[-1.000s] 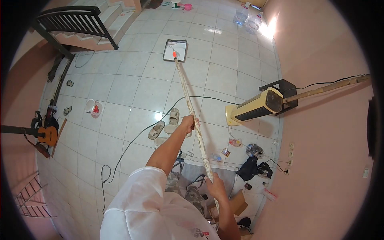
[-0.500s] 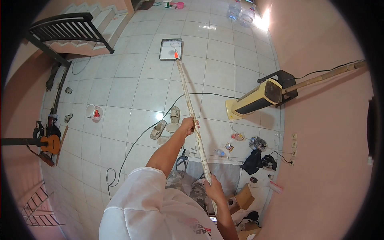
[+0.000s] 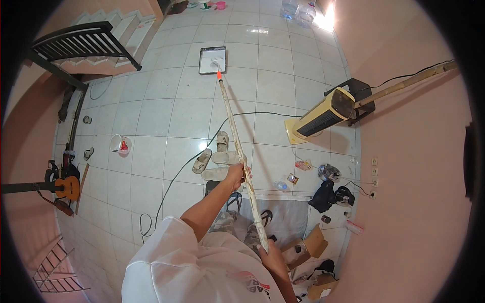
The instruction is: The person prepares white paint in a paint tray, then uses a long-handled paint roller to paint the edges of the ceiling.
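A long pale pole (image 3: pixel 233 126) runs from my body out across the tiled floor. My left hand (image 3: pixel 237 175) is wrapped round its middle. Lower down, near the pole's rear end, my right hand (image 3: pixel 272 254) grips it. The far end has an orange-red tip (image 3: pixel 219 76) and a thin roller frame that reaches into a dark-rimmed paint tray (image 3: pixel 201 61) with white inside. The roller itself is hard to make out against the white.
Sandals (image 3: pixel 202 160) and a black cable (image 3: pixel 174 181) lie before me. A yellow tower fan (image 3: pixel 323 118) stands right, a white bucket (image 3: pixel 118 143) left. Stairs with a black railing (image 3: pixel 81 44), a guitar (image 3: pixel 67 188), an open cardboard box (image 3: pixel 316 242) and large bottles (image 3: pixel 304 16) surround the floor.
Both hands have moved back towards my body with the pole, the left slightly and the right more clearly. The roller end has shifted within the tray, and the view has moved a little.
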Demonstrator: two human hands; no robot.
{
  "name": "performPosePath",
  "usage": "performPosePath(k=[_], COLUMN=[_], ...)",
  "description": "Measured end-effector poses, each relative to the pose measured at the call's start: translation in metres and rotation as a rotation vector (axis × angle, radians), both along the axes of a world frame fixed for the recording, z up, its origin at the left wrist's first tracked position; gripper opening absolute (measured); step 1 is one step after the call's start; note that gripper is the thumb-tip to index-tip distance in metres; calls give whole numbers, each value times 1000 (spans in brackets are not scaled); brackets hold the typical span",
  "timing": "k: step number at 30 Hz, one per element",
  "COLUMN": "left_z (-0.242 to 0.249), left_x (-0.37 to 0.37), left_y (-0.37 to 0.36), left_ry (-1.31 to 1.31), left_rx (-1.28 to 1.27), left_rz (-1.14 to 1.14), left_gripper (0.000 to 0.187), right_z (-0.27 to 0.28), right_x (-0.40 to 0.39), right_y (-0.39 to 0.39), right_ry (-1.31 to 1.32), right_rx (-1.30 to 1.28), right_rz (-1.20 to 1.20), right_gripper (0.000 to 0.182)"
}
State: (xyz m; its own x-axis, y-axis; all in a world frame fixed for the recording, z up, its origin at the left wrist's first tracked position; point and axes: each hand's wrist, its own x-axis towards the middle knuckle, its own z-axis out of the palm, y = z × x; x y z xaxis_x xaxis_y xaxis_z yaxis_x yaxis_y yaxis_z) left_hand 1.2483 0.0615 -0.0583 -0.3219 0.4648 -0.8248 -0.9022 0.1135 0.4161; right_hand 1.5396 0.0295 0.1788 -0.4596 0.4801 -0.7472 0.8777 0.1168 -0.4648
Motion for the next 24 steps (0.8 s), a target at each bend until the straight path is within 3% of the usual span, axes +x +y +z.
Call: performPosePath(k=[3, 8, 12, 15, 20, 24], left_z=[26, 40, 15, -7, 0, 18], left_x=[24, 44, 27, 5, 13, 44], left_y=[-18, -31, -17, -5, -11, -29], left_ry=[-8, -52, -29, -8, -1, -49], left_rx=[21, 43, 8, -32, -63, 0], left_rz=[-21, -20, -52, -17, -98, -70], left_gripper=[28, 30, 27, 26, 31, 25], right_z=[-14, 15, -21, -30, -1, 9], right_x=[40, 43, 41, 15, 21, 51], right_y=[-17, -17, -17, -1, -7, -19], right_ry=[75, -10, 101, 44, 78, 143], right_rx=[-22, -120, 1, -66, -70, -41], right_rz=[-16, -53, -14, -30, -33, -32], right_gripper=[44, 44, 44, 46, 43, 42])
